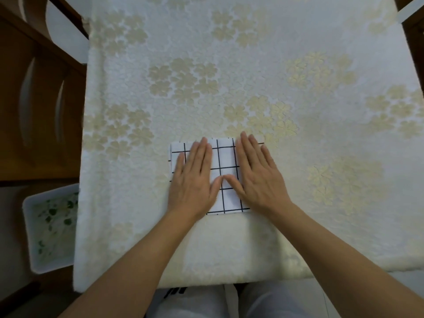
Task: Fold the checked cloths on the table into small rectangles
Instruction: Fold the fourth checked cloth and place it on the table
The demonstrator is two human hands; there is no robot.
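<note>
while both flat palms, left hand (192, 180) and right hand (257, 177), press the folded checked cloth (226, 161) near the table's (321, 76) front edge, lifting unevenly could probably spring the layers open.

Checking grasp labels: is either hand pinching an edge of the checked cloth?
No, the left hand and right hand both press flat, fingers straight, on the folded checked cloth.

I saw a cream floral tablecloth (252, 65), a brown wooden cabinet (41, 111) with curved handles to its left, and a white leaf-printed tray (51, 228) below that.
</note>
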